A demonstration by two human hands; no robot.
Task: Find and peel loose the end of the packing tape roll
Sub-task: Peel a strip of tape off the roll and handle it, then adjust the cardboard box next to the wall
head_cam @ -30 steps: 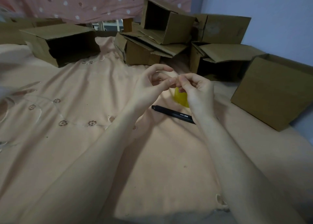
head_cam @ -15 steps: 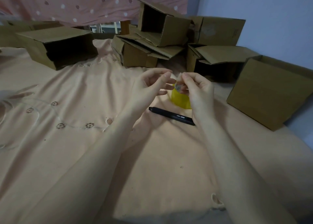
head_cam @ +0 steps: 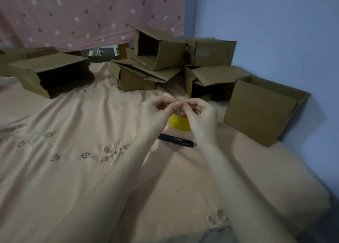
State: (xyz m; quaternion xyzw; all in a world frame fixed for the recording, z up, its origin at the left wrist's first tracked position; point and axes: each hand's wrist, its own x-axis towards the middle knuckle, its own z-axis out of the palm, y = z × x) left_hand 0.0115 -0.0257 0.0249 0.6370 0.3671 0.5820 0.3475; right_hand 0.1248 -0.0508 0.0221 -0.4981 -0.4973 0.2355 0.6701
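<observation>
Head view: your left hand (head_cam: pixel 156 114) and right hand (head_cam: pixel 200 116) meet pinched fingertip to fingertip just above the yellow tape roll (head_cam: pixel 179 123), whatever they grip too small to tell.

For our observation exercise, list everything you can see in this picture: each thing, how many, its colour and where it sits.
yellow roll of packing tape: one, yellow, behind the hands, partly hidden
black pen: one, black, on the sheet below the hands
brown cardboard boxes: about seven, brown, along the back and right
peach embroidered bedsheet: one, peach, underneath everything
pink dotted curtain: one, pink, back
pale blue wall: one, right
left hand, right hand: fingertips meeting above the tape
</observation>
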